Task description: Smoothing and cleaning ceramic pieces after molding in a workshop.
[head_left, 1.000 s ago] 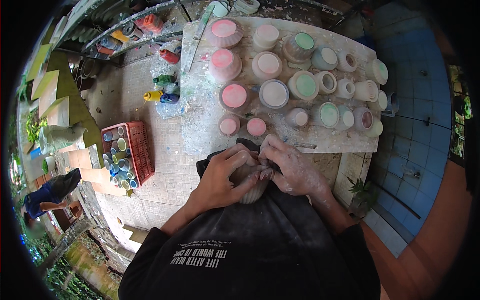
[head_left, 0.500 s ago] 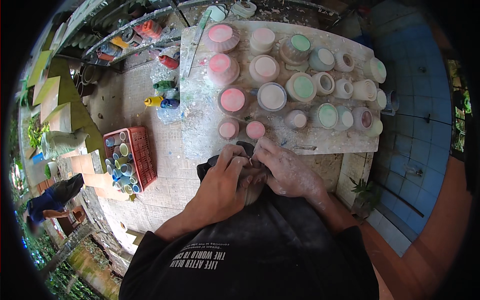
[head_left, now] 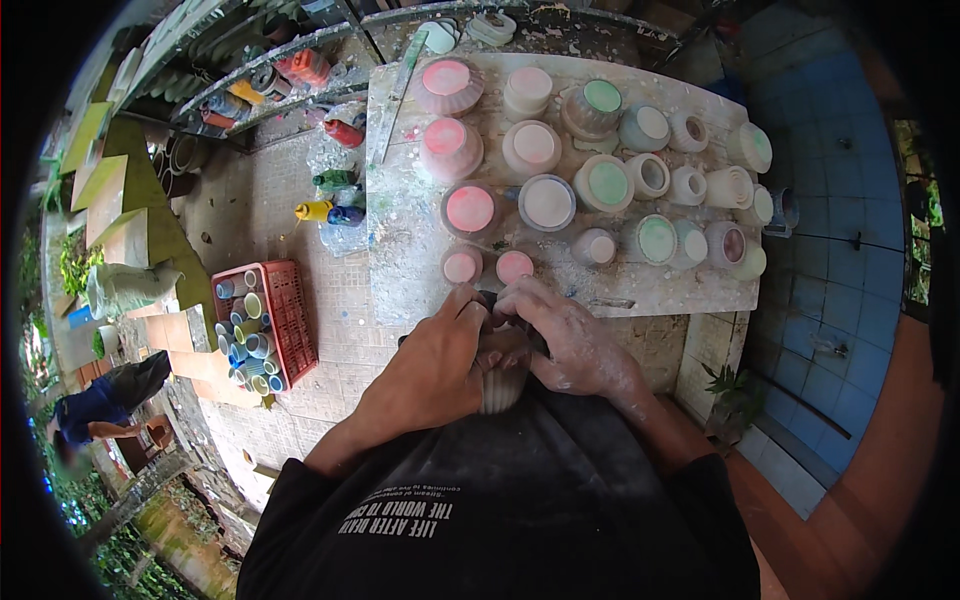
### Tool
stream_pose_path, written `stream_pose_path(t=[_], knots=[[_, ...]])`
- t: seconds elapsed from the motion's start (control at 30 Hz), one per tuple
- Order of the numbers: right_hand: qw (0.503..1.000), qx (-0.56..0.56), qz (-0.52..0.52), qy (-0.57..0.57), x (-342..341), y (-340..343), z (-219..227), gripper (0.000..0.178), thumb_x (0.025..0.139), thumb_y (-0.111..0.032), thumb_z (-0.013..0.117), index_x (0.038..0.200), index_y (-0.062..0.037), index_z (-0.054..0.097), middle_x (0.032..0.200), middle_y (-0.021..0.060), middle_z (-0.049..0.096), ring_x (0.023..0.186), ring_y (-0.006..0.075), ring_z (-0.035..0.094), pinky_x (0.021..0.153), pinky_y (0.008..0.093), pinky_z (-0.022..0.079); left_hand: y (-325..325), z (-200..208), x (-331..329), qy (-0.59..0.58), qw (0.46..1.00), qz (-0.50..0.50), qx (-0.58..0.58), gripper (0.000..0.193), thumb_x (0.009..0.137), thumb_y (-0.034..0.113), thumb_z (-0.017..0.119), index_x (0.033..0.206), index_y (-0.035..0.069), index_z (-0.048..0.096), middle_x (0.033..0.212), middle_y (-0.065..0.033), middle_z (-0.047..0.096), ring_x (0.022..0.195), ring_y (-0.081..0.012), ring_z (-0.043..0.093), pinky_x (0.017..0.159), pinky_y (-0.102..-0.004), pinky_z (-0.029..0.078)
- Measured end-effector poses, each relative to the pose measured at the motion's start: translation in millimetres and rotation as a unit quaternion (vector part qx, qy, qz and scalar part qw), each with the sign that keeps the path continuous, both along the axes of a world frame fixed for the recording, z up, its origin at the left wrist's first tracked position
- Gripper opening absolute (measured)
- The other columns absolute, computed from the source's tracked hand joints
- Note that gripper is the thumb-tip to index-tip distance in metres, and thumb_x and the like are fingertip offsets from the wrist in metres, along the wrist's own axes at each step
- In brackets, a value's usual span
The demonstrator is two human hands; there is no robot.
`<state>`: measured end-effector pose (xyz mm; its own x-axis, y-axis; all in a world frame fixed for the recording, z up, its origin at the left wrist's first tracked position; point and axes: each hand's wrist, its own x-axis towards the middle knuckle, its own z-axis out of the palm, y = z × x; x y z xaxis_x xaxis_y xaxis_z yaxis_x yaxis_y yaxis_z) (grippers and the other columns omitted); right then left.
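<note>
Close against my black shirt, a small greyish ribbed pot (head_left: 503, 391) sits between my two hands, its upper part mostly covered by fingers. My left hand (head_left: 430, 362) is closed around its left side, with thumb and fingertips bent in near the top. From the right, my right hand (head_left: 572, 345), dusted with white powder, curls its fingers over the pot. A dark piece (head_left: 489, 298) shows between the hands; what it is I cannot make out. Just beyond my fingers, two small pink-topped moulds (head_left: 515, 266) stand on the powdery table (head_left: 410, 290).
Several moulds with pink, green and white tops stand in rows across the table. A long flat blade (head_left: 401, 95) lies at its left edge, a thin tool (head_left: 612, 302) at its near edge. Paint bottles (head_left: 314, 210) and a red crate (head_left: 290, 325) of cups are left. Someone bends far left.
My hands have shifted slightly, and more of the pot's ribbed underside shows below my fingers. The dark material left of my left hand is now mostly hidden. The view has moved a little.
</note>
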<state>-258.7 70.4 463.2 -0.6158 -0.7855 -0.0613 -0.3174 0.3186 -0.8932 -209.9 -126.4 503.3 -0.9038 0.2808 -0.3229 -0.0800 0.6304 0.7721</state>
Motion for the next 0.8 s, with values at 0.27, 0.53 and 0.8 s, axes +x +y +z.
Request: stream_pose_path(t=[0.27,0.53,0.8], knots=[[0.996,-0.07,-0.053,-0.022,6.4,2.7,-10.8,0.038,0.071,-0.005,0.071,0.107,-0.002,0.059,0.116,0.0139,0.05,0.103,0.0352,0.056,0.087,0.0408,0.047,-2.7,0.4,-1.7,0.012,1.0,0.0,0.009,0.026,0.075,-0.002,0.068,0.097,-0.003,0.053,0.105,-0.0195,0.052,0.094,-0.0425,0.057,0.078,-0.0466,0.047],[0.999,-0.019,0.006,0.025,-6.5,3.3,-14.5,0.034,0.073,-0.002,0.07,0.103,0.0003,0.054,0.114,0.0172,0.042,0.107,0.0396,0.053,0.086,0.046,0.047,-6.7,-5.5,-9.1,0.02,0.998,-0.055,0.017,0.035,0.075,0.0,0.07,0.106,-0.004,0.053,0.105,-0.0207,0.055,0.095,-0.0431,0.057,0.079,-0.0465,0.048],[1.0,-0.009,0.0,0.01,-4.0,3.8,-4.0,0.035,0.074,-0.005,0.073,0.102,0.0011,0.054,0.114,0.0189,0.042,0.107,0.0402,0.052,0.087,0.0459,0.047,-7.5,-11.1,-0.2,0.013,0.996,0.007,0.086,0.031,0.074,0.001,0.072,0.104,0.001,0.063,0.107,-0.018,0.061,0.1,-0.0376,0.061,0.087,-0.0392,0.049]])
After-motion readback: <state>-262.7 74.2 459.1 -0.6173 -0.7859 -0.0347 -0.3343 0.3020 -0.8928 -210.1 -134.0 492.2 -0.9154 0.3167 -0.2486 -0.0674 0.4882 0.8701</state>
